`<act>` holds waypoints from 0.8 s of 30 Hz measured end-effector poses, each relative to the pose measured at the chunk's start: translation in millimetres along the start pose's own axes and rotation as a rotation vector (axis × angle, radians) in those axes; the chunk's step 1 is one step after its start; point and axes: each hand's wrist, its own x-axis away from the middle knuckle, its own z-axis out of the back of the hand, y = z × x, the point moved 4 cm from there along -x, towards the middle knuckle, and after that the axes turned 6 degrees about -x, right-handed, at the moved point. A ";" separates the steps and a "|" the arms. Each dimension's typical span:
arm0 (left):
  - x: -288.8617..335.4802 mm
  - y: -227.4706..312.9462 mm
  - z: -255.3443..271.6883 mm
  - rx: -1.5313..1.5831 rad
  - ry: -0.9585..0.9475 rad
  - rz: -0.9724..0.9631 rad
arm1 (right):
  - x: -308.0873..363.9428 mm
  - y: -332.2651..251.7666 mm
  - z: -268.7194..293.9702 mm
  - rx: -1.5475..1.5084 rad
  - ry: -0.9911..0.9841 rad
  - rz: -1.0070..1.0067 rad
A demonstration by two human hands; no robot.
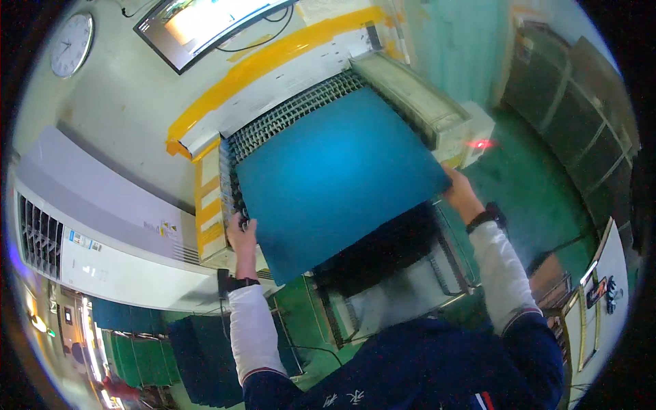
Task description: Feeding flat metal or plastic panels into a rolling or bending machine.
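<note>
- While the blue sheet (335, 178) sits at mid-frame, its far part over the rollers (297, 115) and its near edge hanging clear of them, I'd worry about the front dipping if its support slipped.
- It lies askew in the picture; should it go crooked, I'd expect a corner to rub the pale side rail (410, 89) at upper right.
- At centre right, the right hand (462, 195) has its fingers closed on the near corner; too hard a squeeze there might bend it.
- At centre left, the left hand (242, 239) has its fingers spread beside the sheet's edge; whether they touch it, I can't tell. With so little hold, that side could swing.
- Those fingers are also near the left end of the rollers, so a pinch seems possible if the rollers turn.
- Below centre, a dark slab (383, 256) lies under the overhang; a dropped edge might scrape it.
</note>
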 end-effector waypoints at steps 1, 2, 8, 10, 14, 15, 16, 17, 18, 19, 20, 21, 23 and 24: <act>4.0 8.0 -5.2 -0.159 0.031 -0.143 | -2.7 11.7 0.7 -0.034 -0.010 -0.048; 10.1 16.5 -10.0 -0.321 0.067 -0.282 | 5.7 28.7 -2.5 -0.065 -0.027 -0.098; 49.1 49.5 -58.8 -0.629 -0.242 -0.300 | 32.6 74.9 -49.6 -0.077 -0.086 -0.184; 36.5 42.8 -57.4 -0.663 -0.266 -0.289 | 22.0 77.7 -55.2 -0.067 -0.079 -0.152; 1.9 26.7 -51.4 -0.696 -0.339 -0.188 | -11.8 75.9 -51.4 -0.077 -0.020 -0.107; -4.7 23.6 -49.9 -0.695 -0.358 -0.169 | -17.2 74.2 -51.1 -0.075 0.006 -0.099; -10.6 20.3 -48.3 -0.694 -0.376 -0.151 | -22.2 72.5 -51.5 -0.070 -0.001 -0.107; -14.8 15.5 -45.8 -0.695 -0.388 -0.146 | -22.7 70.1 -54.9 -0.065 -0.007 -0.118; -18.3 11.3 -44.1 -0.695 -0.391 -0.142 | -22.6 68.8 -58.3 -0.059 -0.012 -0.129; -21.4 7.2 -42.6 -0.695 -0.394 -0.137 | -22.2 68.6 -62.2 -0.059 -0.018 -0.121; -24.9 5.8 -42.1 -0.692 -0.398 -0.137 | -21.4 67.6 -64.6 -0.060 -0.021 -0.108; -28.7 4.1 -40.6 -0.691 -0.409 -0.141 | -21.3 67.4 -66.6 -0.061 -0.024 -0.096; -35.9 1.3 -36.9 -0.688 -0.427 -0.150 | -29.0 71.1 -60.0 -0.058 -0.007 -0.137; -38.2 -0.7 -36.2 -0.681 -0.430 -0.152 | -33.3 71.8 -56.4 -0.056 0.001 -0.157</act>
